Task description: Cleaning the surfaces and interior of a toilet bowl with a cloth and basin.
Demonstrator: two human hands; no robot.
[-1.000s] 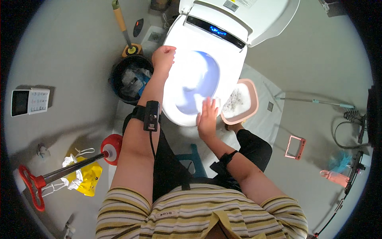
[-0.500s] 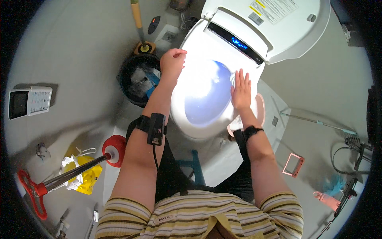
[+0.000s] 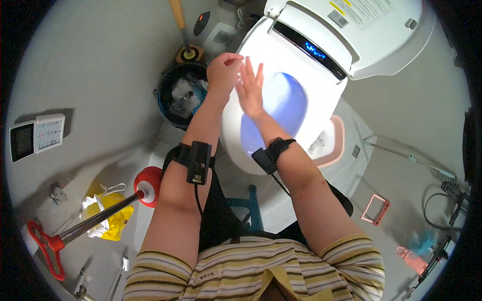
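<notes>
We judge wiping underway, left side of toilet seat (image 3: 321, 88): right hand (image 3: 250, 90) spread, left hand (image 3: 223, 73) curled, grip unclear; next needs light strokes.

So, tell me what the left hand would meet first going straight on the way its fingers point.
Probably the right hand, just beyond the left hand's fingertips, though one view leaves their depth unclear.
</notes>
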